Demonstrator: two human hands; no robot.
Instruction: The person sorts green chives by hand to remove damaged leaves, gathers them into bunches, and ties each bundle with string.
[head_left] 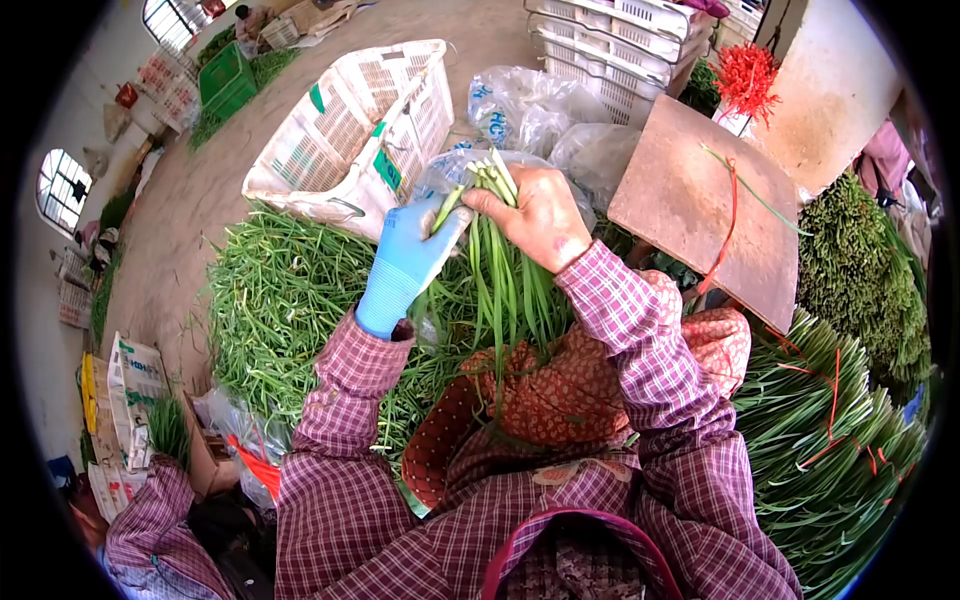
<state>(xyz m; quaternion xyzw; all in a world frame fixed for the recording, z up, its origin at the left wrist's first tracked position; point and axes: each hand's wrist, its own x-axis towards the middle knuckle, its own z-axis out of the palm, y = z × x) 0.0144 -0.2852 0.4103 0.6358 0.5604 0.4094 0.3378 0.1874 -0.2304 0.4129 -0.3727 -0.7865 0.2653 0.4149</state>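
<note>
My right hand [540, 215] is closed round a small bunch of garlic chives [492, 285], their pale ends up and the green leaves hanging down. My left hand [405, 255], in a blue glove, is right beside it, with thumb and fingers pinched on a short green chive stalk [447, 208]. Both hands are above a big loose heap of chives [285, 310] that spreads to the left and in front of my lap. The left fingertips are partly hidden behind the thumb.
A white plastic crate [320, 150] stands behind the heap, beside clear plastic bags [535, 105]. To the right are a brown board [700, 180] with a red tie on it, red ties [748, 82] hanging in a bunch, and tied chive bundles [820, 440]. Stacked crates [610, 55] stand farther back.
</note>
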